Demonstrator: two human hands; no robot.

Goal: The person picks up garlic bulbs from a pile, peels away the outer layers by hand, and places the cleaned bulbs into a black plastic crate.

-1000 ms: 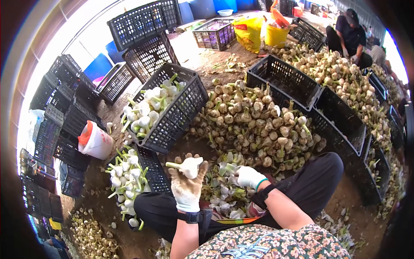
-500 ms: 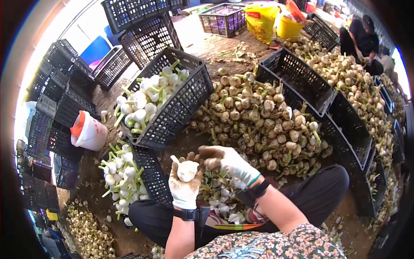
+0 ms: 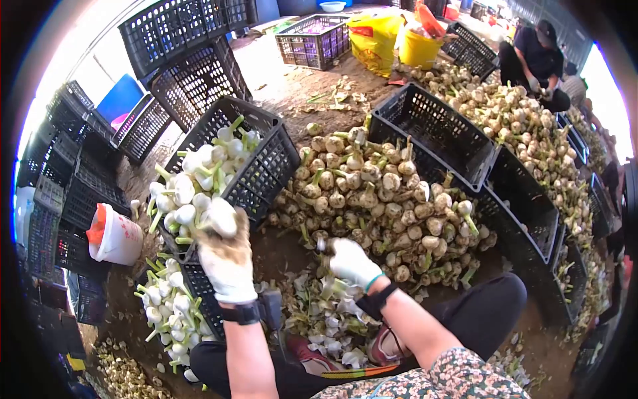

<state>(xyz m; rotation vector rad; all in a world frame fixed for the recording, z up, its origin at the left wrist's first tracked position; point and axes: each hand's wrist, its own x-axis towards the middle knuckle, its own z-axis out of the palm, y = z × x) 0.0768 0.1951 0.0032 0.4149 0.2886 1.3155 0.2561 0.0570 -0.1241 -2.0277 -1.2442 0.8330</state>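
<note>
Head view: your left hand (image 3: pixel 226 256) has swung to the crate (image 3: pixel 262 178), fingers around a garlic bulb (image 3: pixel 221 216), its direction and axis blurred; your right hand's (image 3: pixel 352 261) finger state cannot be told.

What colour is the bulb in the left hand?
The bulb is white, seen in the head view.

"What has been moved?"
"The white bulb (image 3: pixel 221 218) has been carried by the left hand (image 3: pixel 227 259) from beside the right hand (image 3: pixel 351 263) to the crate (image 3: pixel 266 174) ahead."
"And the right?"
"It has been drawn away, toward the brown bulbs (image 3: pixel 379 181) before it."
</note>
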